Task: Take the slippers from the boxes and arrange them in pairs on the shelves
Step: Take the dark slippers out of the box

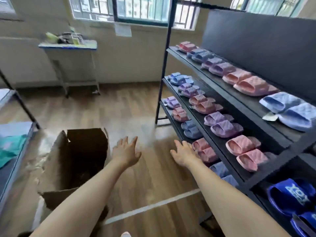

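A black shelf rack [227, 88] fills the right side, its three sloping tiers lined with pairs of slippers in pink, purple and light blue. My right hand [183, 153] is stretched out with spread fingers just left of a pink pair [205, 150] on the lowest tier, holding nothing. My left hand [127, 151] hovers open over the wooden floor, beside the right edge of an open cardboard box [75, 161]. The box's inside is dark; I cannot see what it holds. Dark blue slippers [292, 194] sit at the lower right.
A small table [71, 47] with clutter stands against the far wall under barred windows. Another metal frame [20, 106] with cloth items stands at the left. A white tape line [153, 206] crosses the wooden floor between box and rack.
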